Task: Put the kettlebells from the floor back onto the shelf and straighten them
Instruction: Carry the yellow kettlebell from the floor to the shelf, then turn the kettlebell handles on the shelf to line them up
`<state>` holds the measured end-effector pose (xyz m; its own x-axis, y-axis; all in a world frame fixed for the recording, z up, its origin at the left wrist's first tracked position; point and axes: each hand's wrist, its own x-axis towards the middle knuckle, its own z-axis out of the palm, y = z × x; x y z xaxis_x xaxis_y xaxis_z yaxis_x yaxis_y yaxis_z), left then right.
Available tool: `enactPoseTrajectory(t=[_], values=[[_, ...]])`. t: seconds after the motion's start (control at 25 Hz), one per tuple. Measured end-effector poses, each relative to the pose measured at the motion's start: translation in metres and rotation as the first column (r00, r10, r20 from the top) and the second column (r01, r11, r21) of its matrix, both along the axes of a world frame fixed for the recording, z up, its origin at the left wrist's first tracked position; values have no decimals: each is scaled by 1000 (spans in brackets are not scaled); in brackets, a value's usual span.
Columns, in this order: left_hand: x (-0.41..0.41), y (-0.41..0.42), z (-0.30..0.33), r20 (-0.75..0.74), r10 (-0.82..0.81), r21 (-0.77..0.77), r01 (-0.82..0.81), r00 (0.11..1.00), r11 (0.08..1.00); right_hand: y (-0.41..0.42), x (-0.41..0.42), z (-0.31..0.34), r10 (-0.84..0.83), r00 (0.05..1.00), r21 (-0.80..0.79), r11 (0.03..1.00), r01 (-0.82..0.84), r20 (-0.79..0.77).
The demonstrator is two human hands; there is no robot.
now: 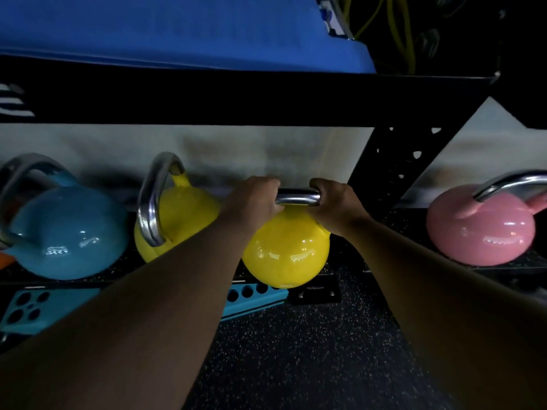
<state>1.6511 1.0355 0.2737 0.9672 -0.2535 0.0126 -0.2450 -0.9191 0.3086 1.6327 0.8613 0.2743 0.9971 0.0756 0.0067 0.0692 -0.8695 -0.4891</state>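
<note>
At frame centre: yellow kettlebell (285, 250), at the bottom shelf (503, 266) front edge, beside a second yellow kettlebell (183, 214) at 9 o'clock. Left hand (254, 202) and right hand (337, 205), arms extended, fingers curled tight around its steel handle (297, 198). Pink kettlebell (479, 229) at 3 o'clock; blue kettlebell (66, 232) far 9 o'clock.

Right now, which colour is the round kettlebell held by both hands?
Glossy yellow kettlebell with a chrome handle; head view.

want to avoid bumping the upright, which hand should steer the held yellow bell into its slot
Left, probably. Both hands grip the handle, but the right hand is nearest the black upright; the left hand faces the gap beside the other yellow bell.
</note>
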Motion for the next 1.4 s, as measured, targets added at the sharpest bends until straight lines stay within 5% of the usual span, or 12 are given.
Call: enactPoseTrajectory(t=[0.24, 0.44, 0.56, 1.12, 1.4], values=[[-14, -3, 10, -5, 44, -67, -44, 999, 997, -7, -10, 3, 173, 984, -8, 985, -173, 47], [-58, -14, 29, 312, -23, 165, -30, 950, 986, -57, -52, 14, 262, 945, -21, 965, -263, 196], [-82, -44, 38, 330, -92, 265, 1, 940, 964, -112, -76, 19, 250, 946, -71, 968, -240, 208], [-145, -445, 72, 78, -325, 306, 287, 943, 908, -520, -200, 65, 6, 985, -390, 919, 63, 172], [-92, -601, 45, 131, -389, 293, 339, 912, 894, -671, -172, 42, -41, 990, -554, 825, 108, 132]])
